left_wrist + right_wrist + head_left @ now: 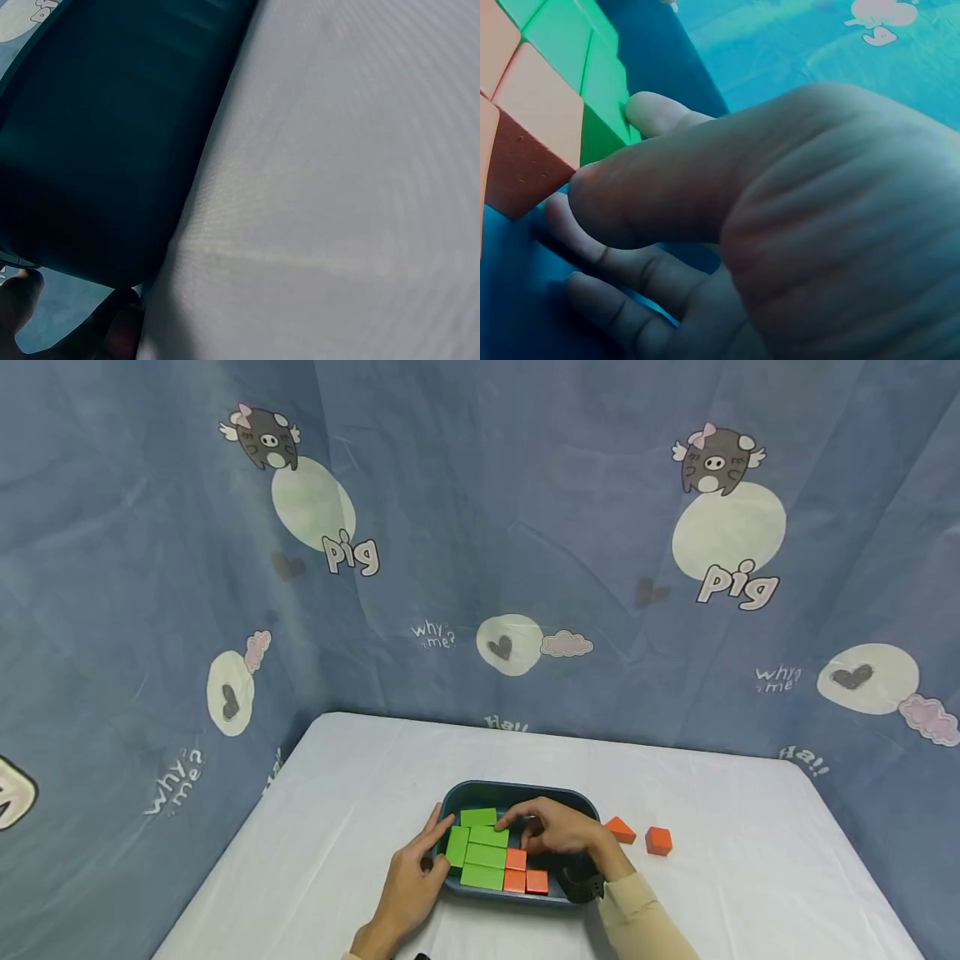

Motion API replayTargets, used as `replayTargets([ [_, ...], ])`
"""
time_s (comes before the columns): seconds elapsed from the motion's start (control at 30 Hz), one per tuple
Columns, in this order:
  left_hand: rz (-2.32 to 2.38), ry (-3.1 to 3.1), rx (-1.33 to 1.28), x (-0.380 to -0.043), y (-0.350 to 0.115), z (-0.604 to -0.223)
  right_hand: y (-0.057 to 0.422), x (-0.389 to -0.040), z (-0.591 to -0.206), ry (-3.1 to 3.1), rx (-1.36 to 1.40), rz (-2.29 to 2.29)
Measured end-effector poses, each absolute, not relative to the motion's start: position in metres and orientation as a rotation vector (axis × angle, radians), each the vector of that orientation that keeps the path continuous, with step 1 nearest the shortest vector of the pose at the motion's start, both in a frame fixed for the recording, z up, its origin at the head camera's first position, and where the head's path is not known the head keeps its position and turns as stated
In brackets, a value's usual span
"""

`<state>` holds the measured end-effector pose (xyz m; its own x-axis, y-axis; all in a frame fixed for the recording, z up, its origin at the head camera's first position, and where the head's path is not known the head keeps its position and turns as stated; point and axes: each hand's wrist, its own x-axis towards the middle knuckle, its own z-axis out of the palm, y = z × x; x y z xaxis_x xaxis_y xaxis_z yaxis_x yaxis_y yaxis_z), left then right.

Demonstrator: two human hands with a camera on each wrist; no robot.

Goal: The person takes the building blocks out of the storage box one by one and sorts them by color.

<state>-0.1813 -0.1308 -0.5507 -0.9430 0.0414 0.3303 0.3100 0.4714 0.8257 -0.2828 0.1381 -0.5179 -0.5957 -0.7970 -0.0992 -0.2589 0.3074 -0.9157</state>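
Observation:
A dark teal tray stands on the table with several green rectangular blocks laid flat along its left side. Three orange-red blocks sit to their right, near the front wall. My left hand rests against the tray's left end, fingers fairly straight, thumb at the rim. Inside the tray, my right hand reaches over the right half. Its index fingertip touches a green block, and its thumb is beside an orange-red block. Nothing shows held between those fingers.
To the right of the tray, an orange-red triangular block and an orange-red cube lie on the white tablecloth. A blue printed curtain hangs behind and beside the table. A dark band is around the right wrist.

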Motion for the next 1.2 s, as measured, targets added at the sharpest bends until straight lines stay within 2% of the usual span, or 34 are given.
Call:
replayTargets([
  [0.33,-1.451,-2.431,-0.321,-0.1898,-0.1319,-0.5459,0.1384,-0.2905,-0.5089,2.006,-0.877,-1.272],
  [1.2,-1.444,-2.463,-0.275,-0.1827,-0.1291,-0.5531,0.1405,-0.2818,-0.5169,1.985,-0.863,-1.225],
])
